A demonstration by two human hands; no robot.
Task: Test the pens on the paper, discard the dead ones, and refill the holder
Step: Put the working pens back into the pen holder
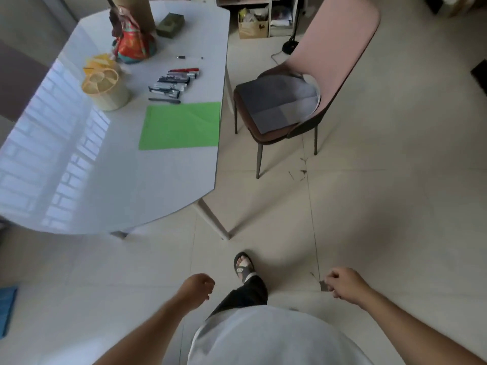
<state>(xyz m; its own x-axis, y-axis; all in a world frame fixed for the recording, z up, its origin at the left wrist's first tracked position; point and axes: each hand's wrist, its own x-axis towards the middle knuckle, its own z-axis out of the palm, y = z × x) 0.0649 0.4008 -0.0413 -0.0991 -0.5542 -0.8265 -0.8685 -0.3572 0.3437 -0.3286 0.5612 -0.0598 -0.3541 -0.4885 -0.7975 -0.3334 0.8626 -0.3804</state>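
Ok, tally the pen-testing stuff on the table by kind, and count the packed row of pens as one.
Green paper: 1
Yellow pen holder: 1
Packed row of pens: 1, too blurred to count singly
Loose pens: 2, the other beyond the row
Total: 5

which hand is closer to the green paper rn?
Left. The left hand hangs below the green paper, short of the table; the right hand hangs farther right, over bare floor.
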